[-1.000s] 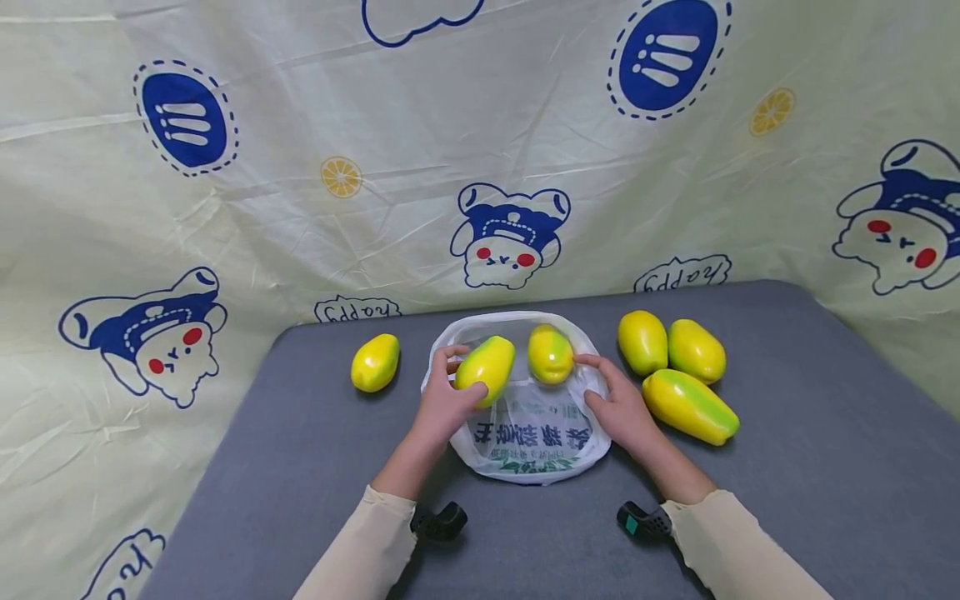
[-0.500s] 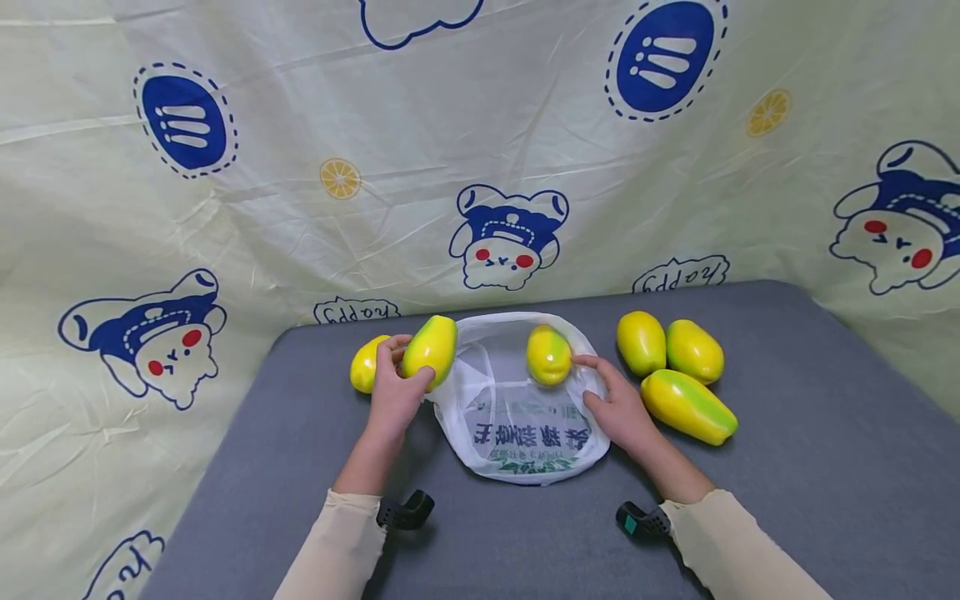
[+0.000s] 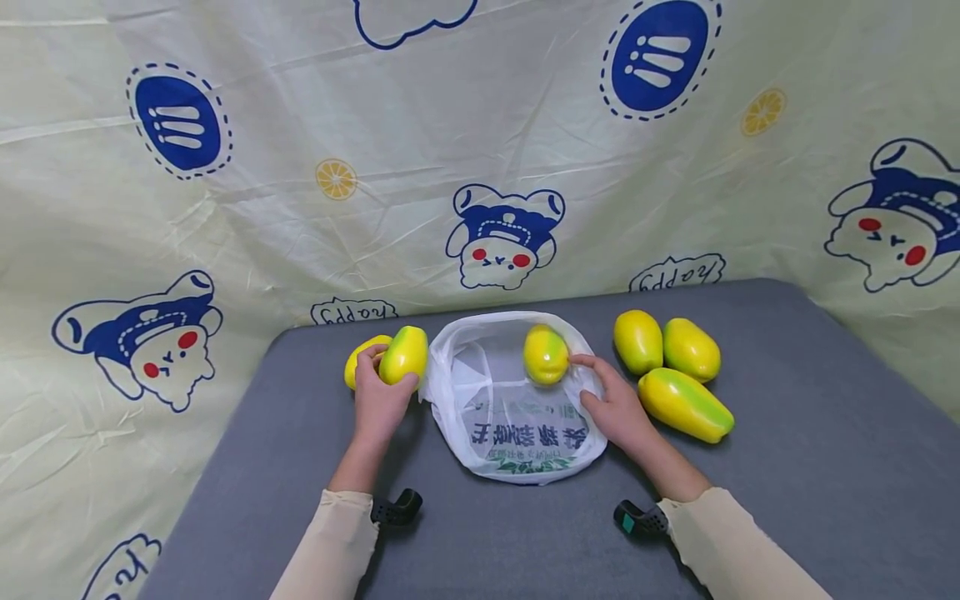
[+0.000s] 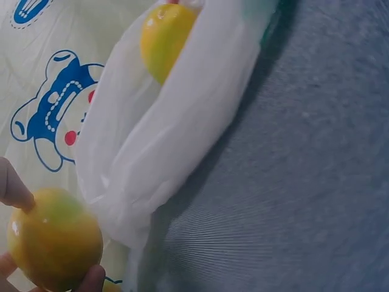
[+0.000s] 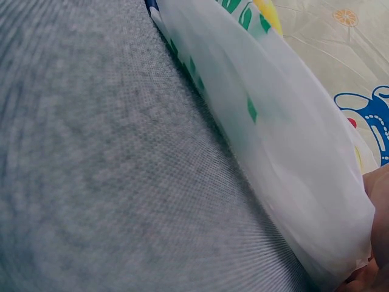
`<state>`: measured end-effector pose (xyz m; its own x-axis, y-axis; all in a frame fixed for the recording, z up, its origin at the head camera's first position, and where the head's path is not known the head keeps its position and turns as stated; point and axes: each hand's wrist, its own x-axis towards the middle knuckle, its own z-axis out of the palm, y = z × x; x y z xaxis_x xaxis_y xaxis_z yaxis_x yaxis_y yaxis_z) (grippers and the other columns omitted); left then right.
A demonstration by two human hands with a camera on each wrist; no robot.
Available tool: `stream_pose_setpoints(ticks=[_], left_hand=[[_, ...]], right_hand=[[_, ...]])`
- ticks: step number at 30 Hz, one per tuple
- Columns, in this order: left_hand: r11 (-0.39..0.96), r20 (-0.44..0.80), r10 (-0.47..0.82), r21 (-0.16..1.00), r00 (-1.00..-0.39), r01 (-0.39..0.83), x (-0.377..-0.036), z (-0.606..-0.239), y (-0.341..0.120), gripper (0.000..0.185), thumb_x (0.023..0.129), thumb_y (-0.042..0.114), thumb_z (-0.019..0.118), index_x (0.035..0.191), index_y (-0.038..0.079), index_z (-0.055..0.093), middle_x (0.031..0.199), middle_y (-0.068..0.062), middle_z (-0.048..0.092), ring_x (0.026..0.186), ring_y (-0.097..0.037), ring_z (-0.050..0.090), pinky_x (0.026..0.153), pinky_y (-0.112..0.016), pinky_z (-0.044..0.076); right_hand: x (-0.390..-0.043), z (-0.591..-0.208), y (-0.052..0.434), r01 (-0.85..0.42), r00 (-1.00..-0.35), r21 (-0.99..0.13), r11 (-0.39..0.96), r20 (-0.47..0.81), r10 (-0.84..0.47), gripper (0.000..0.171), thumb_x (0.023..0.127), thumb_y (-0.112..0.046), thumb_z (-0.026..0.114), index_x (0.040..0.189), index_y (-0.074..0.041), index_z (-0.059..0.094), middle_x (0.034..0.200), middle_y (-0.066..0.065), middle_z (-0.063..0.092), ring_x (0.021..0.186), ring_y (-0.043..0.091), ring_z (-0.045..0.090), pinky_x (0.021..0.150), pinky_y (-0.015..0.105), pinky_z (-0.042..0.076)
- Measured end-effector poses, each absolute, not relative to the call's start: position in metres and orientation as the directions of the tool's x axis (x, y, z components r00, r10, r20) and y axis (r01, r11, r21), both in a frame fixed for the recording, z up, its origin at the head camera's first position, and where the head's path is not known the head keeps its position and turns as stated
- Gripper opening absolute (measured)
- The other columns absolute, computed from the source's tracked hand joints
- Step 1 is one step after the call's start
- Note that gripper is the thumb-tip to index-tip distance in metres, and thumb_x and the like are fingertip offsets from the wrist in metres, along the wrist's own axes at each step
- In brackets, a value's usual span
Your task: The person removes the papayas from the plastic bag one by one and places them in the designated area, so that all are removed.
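Note:
My left hand (image 3: 380,402) grips a yellow-green papaya (image 3: 406,357) between thumb and fingers, left of the white plastic bag (image 3: 444,392). Behind it, another papaya (image 3: 357,363) is partly hidden on the table. The bag stands with its mouth spread wide, and its left side bunches near the held papaya (image 4: 58,240) in the left wrist view. One papaya (image 3: 545,357) shows within the bag's mouth toward the back. My right hand (image 3: 617,406) pinches the bag's right rim, index fingertip right by that papaya. In the right wrist view the bag's wall (image 5: 292,146) hides most of the hand.
Several papayas lie on the right: two upright-looking ones (image 3: 638,342) at the back and a longer one (image 3: 686,405) in front, beside my right hand. A grey cloth-covered table (image 3: 517,542) lies beneath. A printed curtain (image 3: 285,233) hangs behind its back edge.
My left hand has carried its papaya out from over the bag to the left, then lowered it slightly beside the other papaya. My right hand has stayed at the bag's rim.

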<state>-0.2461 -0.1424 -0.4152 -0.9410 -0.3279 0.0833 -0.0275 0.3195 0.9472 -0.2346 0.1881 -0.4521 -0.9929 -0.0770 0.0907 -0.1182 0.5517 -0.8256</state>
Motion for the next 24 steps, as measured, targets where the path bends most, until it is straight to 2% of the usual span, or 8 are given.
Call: stream_pose_setpoints(ticks=[14,24], left_hand=[[0.364,0.069,-0.331,0.929,-0.941,-0.060,-0.246,-0.424,-0.141,0.071,0.079,0.010,0.066,0.143,0.010,0.036,0.142,-0.016,0.041,0.120,-0.034,0.046,0.102,-0.049,0.041],[0.373,0.057,-0.341,0.925,-0.938,-0.079,-0.248,-0.432,-0.145,0.070,0.080,0.008,0.064,0.143,0.007,0.036,0.141,-0.016,0.042,0.121,-0.034,0.045,0.104,-0.050,0.039]], right_hand=[[-0.236,-0.453,0.187,-0.129,-0.992,-0.820,0.558,0.099,-0.083,0.051,0.097,-0.006,0.049,0.146,-0.016,0.044,0.156,0.016,0.040,0.127,0.036,0.047,0.114,0.061,0.034],[-0.235,-0.452,0.187,-0.125,-0.992,-0.817,0.563,0.090,-0.089,0.051,0.097,-0.007,0.049,0.147,-0.017,0.043,0.157,0.017,0.038,0.131,0.036,0.045,0.116,0.063,0.031]])
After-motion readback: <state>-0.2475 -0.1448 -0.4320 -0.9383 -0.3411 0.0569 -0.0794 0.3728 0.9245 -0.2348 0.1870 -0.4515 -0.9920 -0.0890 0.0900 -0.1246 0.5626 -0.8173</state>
